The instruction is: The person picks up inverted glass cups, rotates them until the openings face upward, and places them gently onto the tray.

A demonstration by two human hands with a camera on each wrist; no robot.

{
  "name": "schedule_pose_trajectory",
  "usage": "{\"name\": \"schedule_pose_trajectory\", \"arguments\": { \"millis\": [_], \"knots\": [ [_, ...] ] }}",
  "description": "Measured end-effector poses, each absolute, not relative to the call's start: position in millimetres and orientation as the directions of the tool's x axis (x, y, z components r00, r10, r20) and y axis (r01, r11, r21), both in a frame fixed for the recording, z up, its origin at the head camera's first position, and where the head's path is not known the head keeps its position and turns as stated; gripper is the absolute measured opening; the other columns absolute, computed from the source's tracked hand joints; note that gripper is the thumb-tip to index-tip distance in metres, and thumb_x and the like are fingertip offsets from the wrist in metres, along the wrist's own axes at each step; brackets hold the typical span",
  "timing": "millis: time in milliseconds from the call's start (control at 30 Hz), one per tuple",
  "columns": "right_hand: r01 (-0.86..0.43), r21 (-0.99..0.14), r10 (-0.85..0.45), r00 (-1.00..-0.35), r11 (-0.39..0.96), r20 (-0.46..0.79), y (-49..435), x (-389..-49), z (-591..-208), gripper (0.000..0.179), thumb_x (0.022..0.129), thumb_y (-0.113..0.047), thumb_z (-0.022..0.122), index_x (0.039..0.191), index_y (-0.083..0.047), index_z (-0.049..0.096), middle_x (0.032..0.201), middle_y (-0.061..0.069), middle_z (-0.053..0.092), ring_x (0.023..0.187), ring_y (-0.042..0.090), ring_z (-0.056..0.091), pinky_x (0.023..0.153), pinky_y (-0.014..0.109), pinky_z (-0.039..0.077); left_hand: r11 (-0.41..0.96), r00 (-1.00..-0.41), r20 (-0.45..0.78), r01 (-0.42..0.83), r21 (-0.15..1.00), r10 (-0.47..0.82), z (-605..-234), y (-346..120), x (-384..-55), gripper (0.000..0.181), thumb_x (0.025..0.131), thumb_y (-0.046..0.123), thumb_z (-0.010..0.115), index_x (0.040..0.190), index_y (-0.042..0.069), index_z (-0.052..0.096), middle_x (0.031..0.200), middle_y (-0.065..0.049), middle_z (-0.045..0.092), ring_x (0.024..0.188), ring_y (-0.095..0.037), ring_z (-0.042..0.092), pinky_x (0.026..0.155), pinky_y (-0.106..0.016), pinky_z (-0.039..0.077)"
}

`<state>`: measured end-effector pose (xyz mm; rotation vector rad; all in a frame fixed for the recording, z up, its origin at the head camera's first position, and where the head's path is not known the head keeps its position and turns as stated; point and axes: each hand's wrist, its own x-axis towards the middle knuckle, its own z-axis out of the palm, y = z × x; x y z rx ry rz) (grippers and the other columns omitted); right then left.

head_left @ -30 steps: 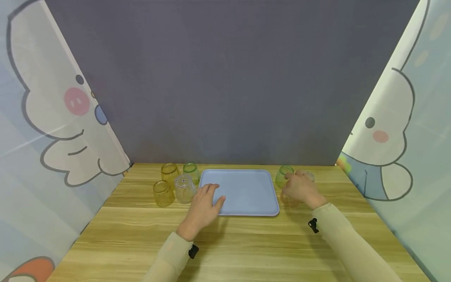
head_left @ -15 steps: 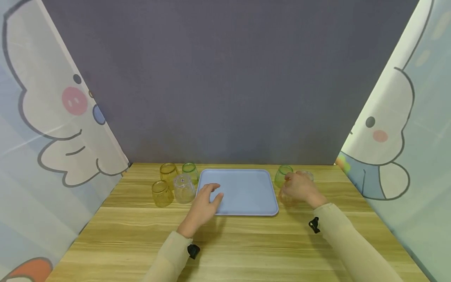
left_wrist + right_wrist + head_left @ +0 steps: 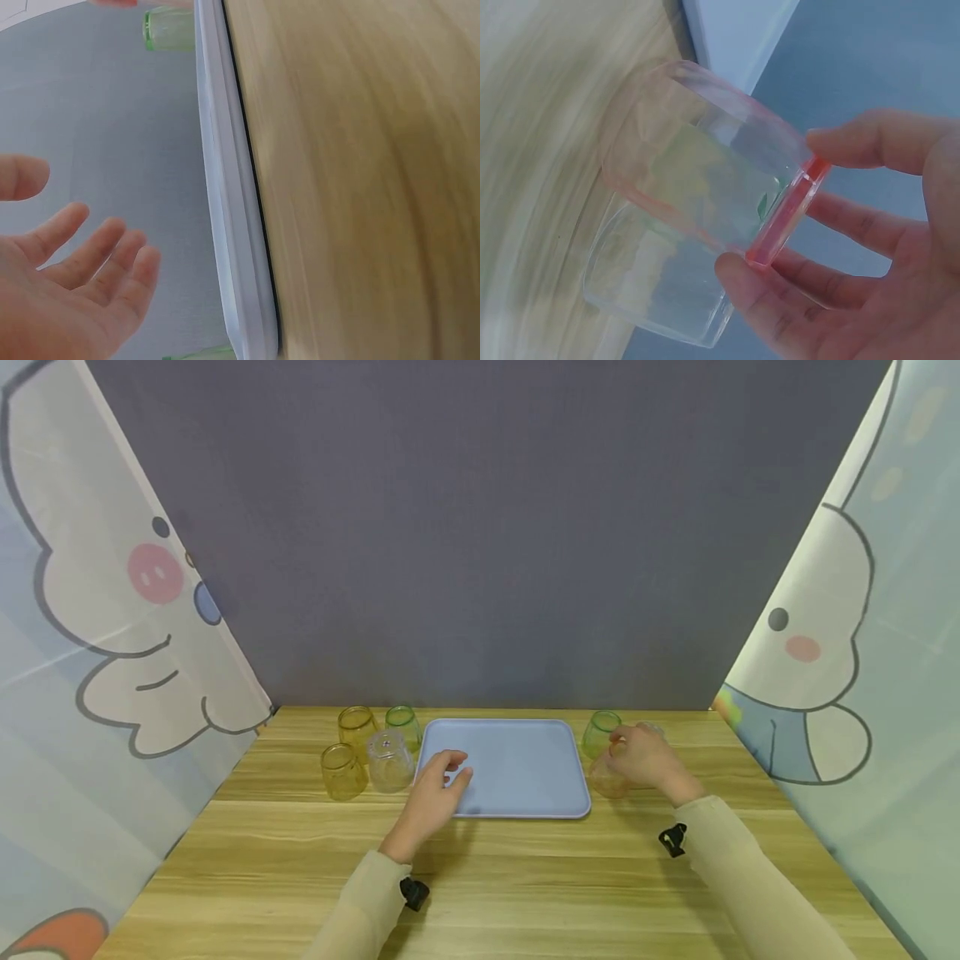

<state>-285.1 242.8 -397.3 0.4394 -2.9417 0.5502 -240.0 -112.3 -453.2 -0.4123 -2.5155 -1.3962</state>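
At a table (image 3: 525, 877), we see the right hand (image 3: 648, 756) pinching a pink cup (image 3: 705, 165), just right of the tray (image 3: 525, 768), a green cup (image 3: 600, 737) and clear cup (image 3: 645, 277) nearby, left hand (image 3: 433, 789) over the tray's left side, fingers apart.

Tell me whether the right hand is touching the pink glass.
Touching. The right wrist view shows the right hand pinching the pink glass at its thick end, between thumb and a fingertip.
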Motion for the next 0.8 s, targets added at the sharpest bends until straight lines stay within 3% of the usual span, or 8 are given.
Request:
{"name": "schedule_pose_trajectory", "arguments": {
  "millis": [333, 567, 800],
  "knots": [
    [-0.255, -0.461, -0.211, -0.966, 0.85, 0.146, 247.3, -276.9, -395.1, 0.04, 0.084, -0.016, 0.069, 0.118, 0.006, 0.065, 0.112, 0.028, 0.065, 0.107, 0.046, 0.056, 0.086, 0.058, 0.048, 0.501, -0.932, 0.334, 0.358, 0.788, 0.14, -454.7, -107.8, -240.0, 0.03, 0.103, 0.022, 0.06, 0.128, 0.005, 0.062, 0.127, -0.017, 0.061, 0.116, -0.032, 0.057, 0.097, -0.049, 0.048],
    [-0.243, -0.537, -0.181, -0.969, 0.808, 0.166, 249.5, -272.6, -397.3, 0.044, 0.087, -0.019, 0.071, 0.122, 0.006, 0.064, 0.117, 0.028, 0.064, 0.108, 0.044, 0.059, 0.086, 0.057, 0.051, 0.504, -0.931, 0.332, 0.363, 0.784, 0.154, -455.3, -103.4, -239.8, 0.032, 0.103, 0.022, 0.06, 0.131, 0.007, 0.06, 0.128, -0.013, 0.06, 0.116, -0.033, 0.056, 0.097, -0.049, 0.049],
    [-0.224, -0.621, -0.152, -0.974, 0.751, 0.167, 251.2, -269.9, -401.1, 0.042, 0.091, -0.022, 0.072, 0.123, 0.003, 0.065, 0.121, 0.027, 0.062, 0.109, 0.042, 0.061, 0.086, 0.055, 0.052, 0.486, -0.929, 0.32, 0.37, 0.792, 0.186, -455.4, -97.0, -239.5, 0.038, 0.103, 0.024, 0.06, 0.137, 0.007, 0.056, 0.134, -0.019, 0.057, 0.118, -0.035, 0.055, 0.098, -0.05, 0.047]
  ]
}}
